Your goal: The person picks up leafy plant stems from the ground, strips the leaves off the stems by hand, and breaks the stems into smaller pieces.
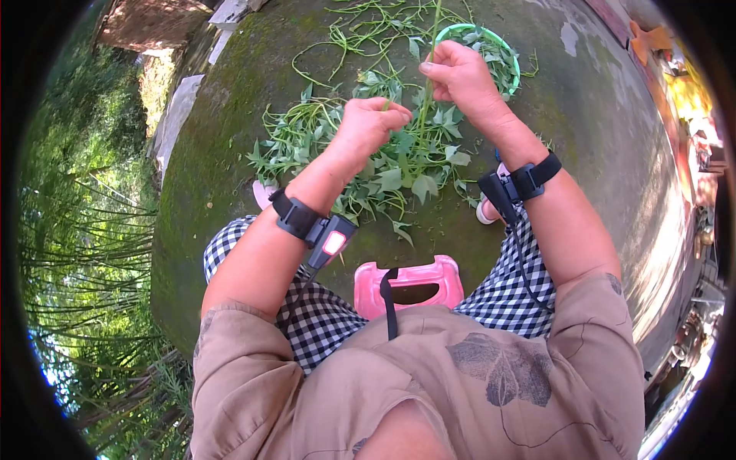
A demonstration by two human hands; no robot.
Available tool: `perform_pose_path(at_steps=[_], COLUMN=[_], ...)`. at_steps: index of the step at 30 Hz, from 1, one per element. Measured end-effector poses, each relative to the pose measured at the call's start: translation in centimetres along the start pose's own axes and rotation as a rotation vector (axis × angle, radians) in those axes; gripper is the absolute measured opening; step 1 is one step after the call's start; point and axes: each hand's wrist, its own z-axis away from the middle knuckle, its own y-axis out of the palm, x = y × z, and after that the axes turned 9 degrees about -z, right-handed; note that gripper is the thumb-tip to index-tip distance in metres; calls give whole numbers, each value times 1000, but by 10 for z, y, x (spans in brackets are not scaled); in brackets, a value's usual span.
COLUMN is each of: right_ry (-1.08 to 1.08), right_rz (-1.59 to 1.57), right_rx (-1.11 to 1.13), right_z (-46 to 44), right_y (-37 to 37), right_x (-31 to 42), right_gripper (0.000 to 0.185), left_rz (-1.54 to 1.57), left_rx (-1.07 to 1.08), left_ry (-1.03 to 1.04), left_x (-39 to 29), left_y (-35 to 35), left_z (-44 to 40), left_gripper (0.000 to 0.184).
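My right hand [464, 80] is closed in a pinch on a long green leafy stem [438, 23], which runs up past the fingers and down toward the leaves below. Lower and to the left, my left hand [368, 129] is also pinched shut, with a small bit of green showing at its fingertips. Under both hands lies a pile of leafy green vines [406, 169] on the ground. Just beyond my right hand stands a green-rimmed basket [515, 61] with cut leaves in it. Several bare stems [360, 38] lie loosely at the top.
A pink plastic stool [371, 295] is between my checkered trouser legs. Each wrist wears a black strap with a device [331, 238]. Mossy concrete ground [222, 153] surrounds the pile. Dense greenery [84, 207] borders the left, with assorted items along the right edge.
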Motion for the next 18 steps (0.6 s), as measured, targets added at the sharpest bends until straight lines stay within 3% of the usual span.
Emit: perform_pose_path(at_steps=[13,16,18], right_ry=[73,251,227], right_rz=[-7,-15,-10], right_rx=[26,209,195], right_z=[9,11,14], right_y=[18,16,16], right_x=[-6,-1,0], right_gripper=[16,14,13], left_rz=[-91,-98,-161], left_rx=[-12,-46,-72], left_ry=[182,221,251], left_x=[23,25,28], left_y=[6,6,6], left_z=[-11,-10,-10], left_gripper=[11,12,12])
